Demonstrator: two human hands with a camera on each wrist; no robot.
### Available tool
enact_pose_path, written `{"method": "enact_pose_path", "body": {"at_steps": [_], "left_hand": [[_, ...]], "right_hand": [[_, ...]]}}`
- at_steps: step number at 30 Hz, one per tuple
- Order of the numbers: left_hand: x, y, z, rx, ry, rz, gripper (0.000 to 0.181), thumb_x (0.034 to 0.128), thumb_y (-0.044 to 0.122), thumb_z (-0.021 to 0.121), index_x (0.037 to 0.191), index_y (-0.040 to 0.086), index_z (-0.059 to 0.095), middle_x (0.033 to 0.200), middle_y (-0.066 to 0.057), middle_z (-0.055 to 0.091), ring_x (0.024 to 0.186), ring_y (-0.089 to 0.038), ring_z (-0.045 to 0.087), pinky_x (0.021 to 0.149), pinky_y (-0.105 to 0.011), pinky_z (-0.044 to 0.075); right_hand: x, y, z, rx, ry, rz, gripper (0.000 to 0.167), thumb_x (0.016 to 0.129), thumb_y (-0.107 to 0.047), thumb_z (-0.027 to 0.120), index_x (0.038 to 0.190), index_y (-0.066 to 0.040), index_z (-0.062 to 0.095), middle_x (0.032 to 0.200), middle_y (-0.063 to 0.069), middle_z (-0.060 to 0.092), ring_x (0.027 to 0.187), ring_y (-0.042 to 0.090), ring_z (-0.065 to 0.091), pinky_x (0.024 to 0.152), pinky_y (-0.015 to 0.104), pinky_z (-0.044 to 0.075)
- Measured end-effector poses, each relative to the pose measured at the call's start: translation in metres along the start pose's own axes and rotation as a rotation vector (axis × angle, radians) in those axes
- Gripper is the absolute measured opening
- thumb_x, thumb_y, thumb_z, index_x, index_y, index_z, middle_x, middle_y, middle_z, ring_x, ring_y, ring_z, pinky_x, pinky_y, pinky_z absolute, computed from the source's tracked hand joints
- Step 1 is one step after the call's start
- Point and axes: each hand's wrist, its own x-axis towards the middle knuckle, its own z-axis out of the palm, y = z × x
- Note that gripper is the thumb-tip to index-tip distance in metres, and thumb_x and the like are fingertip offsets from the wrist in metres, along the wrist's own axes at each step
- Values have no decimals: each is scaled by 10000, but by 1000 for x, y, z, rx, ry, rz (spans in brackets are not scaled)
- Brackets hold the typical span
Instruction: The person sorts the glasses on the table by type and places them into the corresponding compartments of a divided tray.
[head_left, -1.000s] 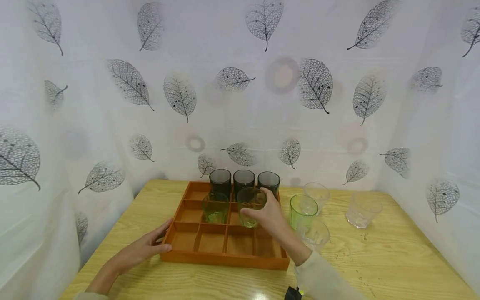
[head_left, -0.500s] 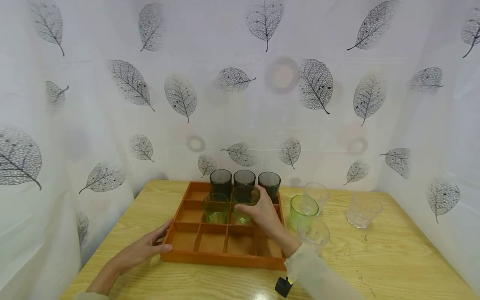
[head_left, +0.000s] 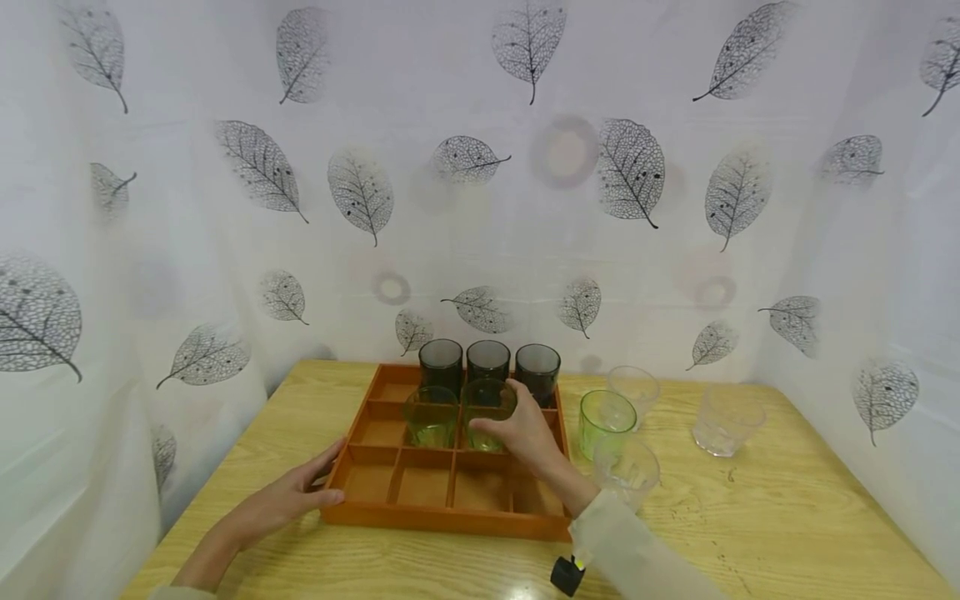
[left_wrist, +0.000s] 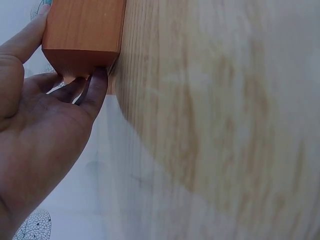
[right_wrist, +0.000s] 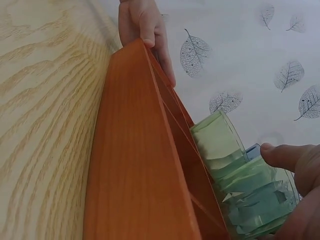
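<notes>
My right hand (head_left: 525, 429) holds a green drinking glass (head_left: 480, 437), thumb on the near side and fingers at its far side. The glass is upright at the third compartment from the left, middle row, of an orange-brown wooden tray (head_left: 450, 518). To its left, another green glass (head_left: 431, 425) stands in the same row. Three dark grey glasses (head_left: 441, 367) line the back row. My left hand (head_left: 273, 500) touches the tray's front left corner. In the left wrist view, its fingers (left_wrist: 97, 92) lie against the outer wall and the thumb rests along the top rim.
Right of the tray stand a green glass (head_left: 606, 423) and three clear glasses, one farther right (head_left: 726, 421). A small black device (head_left: 567, 575) is by the right sleeve. A leaf-patterned white curtain (head_left: 480, 217) encloses the wooden table (head_left: 787, 508).
The right hand has carried the green glass left and then lowered it at its compartment, beside the other green glass. The left hand and the tray have stayed put.
</notes>
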Motion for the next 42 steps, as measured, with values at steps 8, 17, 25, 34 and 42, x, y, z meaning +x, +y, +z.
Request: {"method": "enact_pose_path", "body": {"at_steps": [8,17,25,34,42], "left_hand": [[0,1,0,20,12,3,792,1100,221,517,1652,27,-17,1691,-259,-46,1493,-584,76,1152,-657,233],[0,1,0,6,3,-11,793,1105,226,509,1651,35,-34,1689,-263,-62,1498,-575,58,1155,-643,237],[1,0,-1,9,3,-2,789,1104,223,509,1654,43,-27,1694,-248,-62,1499,-574,62,1153,-645,236],[0,-3,-2,-13,-3,9,791,1100,202,518,1655,45,-23,1694,-249,-63,1501,-571,49,996,-132,363],[0,-2,-1,0,5,15,791,1097,199,522,1656,45,-16,1693,-251,-53,1500,-571,56,984,-117,349]], "right_hand": [[-2,2,-4,13,10,-16,906,857,-210,871,1547,76,358,1493,283,479,1350,462,477,1075,595,427],[-16,1,-24,74,-18,-64,815,917,-225,807,1536,84,377,1477,265,508,1346,432,494,1102,560,414],[-35,-3,-51,81,-53,-52,800,931,-185,790,1555,73,359,1492,267,500,1358,425,496,1131,542,394],[-52,2,-88,92,-97,-91,758,955,-166,764,1555,63,362,1525,251,474,1402,395,465,1165,487,365],[-66,10,-118,23,-36,-84,725,970,-208,753,1536,67,393,1512,229,496,1371,406,499,1132,463,407]]}}
